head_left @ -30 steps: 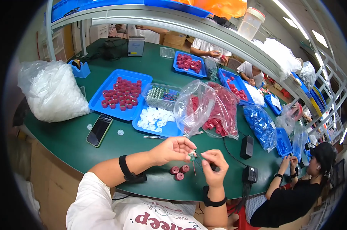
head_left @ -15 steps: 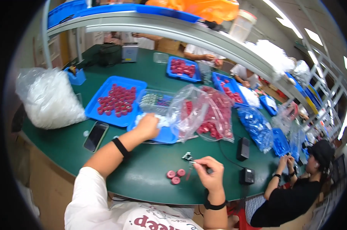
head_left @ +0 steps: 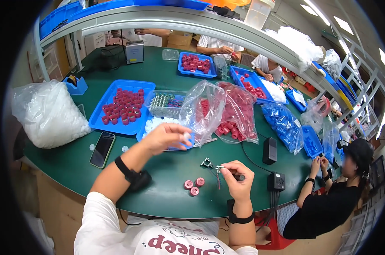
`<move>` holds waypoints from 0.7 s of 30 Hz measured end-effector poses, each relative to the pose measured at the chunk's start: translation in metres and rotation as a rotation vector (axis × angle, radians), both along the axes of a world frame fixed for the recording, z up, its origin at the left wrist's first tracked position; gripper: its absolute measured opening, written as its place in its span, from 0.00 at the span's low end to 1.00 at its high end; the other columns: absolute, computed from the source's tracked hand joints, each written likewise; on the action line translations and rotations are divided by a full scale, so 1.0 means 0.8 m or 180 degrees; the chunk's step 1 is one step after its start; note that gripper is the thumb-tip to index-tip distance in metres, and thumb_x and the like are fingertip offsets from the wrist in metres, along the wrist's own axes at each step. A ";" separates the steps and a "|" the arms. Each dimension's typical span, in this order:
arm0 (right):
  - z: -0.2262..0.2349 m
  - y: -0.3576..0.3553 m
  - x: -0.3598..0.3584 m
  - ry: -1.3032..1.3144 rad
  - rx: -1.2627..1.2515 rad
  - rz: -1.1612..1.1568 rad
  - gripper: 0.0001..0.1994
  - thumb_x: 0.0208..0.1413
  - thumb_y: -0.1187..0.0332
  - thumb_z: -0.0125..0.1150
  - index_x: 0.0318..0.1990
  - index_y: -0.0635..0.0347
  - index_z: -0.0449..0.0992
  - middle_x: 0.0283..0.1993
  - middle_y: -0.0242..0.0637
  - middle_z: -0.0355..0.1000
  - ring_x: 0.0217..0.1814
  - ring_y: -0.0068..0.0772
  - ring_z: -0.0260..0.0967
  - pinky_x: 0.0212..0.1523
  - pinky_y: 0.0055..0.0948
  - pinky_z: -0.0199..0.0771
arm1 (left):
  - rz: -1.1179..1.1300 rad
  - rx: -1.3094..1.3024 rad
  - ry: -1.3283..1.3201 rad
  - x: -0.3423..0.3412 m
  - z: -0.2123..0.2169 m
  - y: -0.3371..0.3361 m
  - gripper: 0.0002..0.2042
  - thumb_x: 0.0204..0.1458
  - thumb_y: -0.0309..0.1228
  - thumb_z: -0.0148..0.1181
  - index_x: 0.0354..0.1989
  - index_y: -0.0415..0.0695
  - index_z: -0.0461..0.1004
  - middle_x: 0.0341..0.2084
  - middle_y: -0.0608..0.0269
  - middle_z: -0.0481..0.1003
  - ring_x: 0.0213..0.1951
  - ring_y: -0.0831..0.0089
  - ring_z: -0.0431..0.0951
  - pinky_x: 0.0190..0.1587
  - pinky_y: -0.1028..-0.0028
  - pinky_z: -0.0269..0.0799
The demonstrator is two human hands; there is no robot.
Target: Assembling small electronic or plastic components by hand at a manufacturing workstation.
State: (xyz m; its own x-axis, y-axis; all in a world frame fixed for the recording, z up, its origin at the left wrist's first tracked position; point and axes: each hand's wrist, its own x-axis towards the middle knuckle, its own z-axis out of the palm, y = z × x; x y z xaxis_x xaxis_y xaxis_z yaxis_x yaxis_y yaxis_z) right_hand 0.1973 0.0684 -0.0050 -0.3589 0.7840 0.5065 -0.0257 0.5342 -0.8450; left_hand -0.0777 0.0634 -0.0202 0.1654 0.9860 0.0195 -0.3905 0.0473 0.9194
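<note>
My left hand (head_left: pixel 167 137) is above the front of a small blue tray of white plastic pieces (head_left: pixel 155 123), pinching one small white piece (head_left: pixel 187 136). My right hand (head_left: pixel 238 180) grips a small wired electronic part (head_left: pixel 219 168) between thumb and forefinger. A dark stub, perhaps a tool handle (head_left: pixel 239 177), also shows in that hand; the rest of it is hidden. Left of the right hand lie small silver-and-black parts (head_left: pixel 207 162). Three dark pink caps (head_left: pixel 194 191) stand together on the green table (head_left: pixel 158 199).
A blue tray (head_left: pixel 97 121) holds many pink caps, beside a clear box of small wired parts (head_left: pixel 166 104). Clear bags of pink caps (head_left: pixel 239 106), a blue bag (head_left: pixel 281 127), black boxes (head_left: pixel 269 151) and a phone (head_left: pixel 102 149) lie around. A co-worker (head_left: pixel 328 199) sits at right.
My left hand has come up out of the tray of white pieces and now holds one. The right hand keeps its wired part, nearly in place.
</note>
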 end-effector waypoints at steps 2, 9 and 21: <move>0.006 0.000 -0.008 0.0351 -0.0384 0.0294 0.03 0.47 0.82 0.62 0.31 0.67 0.77 0.27 0.32 0.71 0.24 0.13 0.60 0.23 0.14 0.57 | -0.0491 0.0026 -0.0691 0.029 0.004 -0.023 0.16 0.53 0.26 0.55 0.51 0.35 0.69 0.42 0.53 0.74 0.41 0.67 0.78 0.44 0.71 0.76; 0.022 -0.001 -0.011 0.0352 -0.0298 0.0338 0.04 0.47 0.82 0.62 0.31 0.68 0.76 0.28 0.32 0.71 0.24 0.13 0.60 0.23 0.14 0.56 | -0.0281 0.0104 -0.1109 0.089 0.009 -0.044 0.12 0.56 0.27 0.53 0.46 0.34 0.71 0.40 0.51 0.75 0.42 0.67 0.78 0.43 0.74 0.77; 0.015 0.004 -0.006 -0.0117 0.0831 -0.0226 0.06 0.43 0.81 0.64 0.30 0.65 0.76 0.26 0.35 0.71 0.20 0.18 0.58 0.19 0.17 0.54 | 0.0257 0.0070 -0.0380 0.127 0.017 -0.063 0.10 0.55 0.26 0.55 0.42 0.35 0.75 0.34 0.58 0.77 0.35 0.78 0.77 0.36 0.81 0.74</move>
State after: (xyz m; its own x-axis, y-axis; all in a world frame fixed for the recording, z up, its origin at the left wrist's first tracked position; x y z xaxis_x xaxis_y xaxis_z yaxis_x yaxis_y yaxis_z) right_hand 0.1925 0.0714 0.0069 -0.3296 0.6524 0.6824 0.0477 0.7334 -0.6781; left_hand 0.0240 0.0131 -0.0065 0.0807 0.9952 0.0562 -0.4989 -0.0085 0.8666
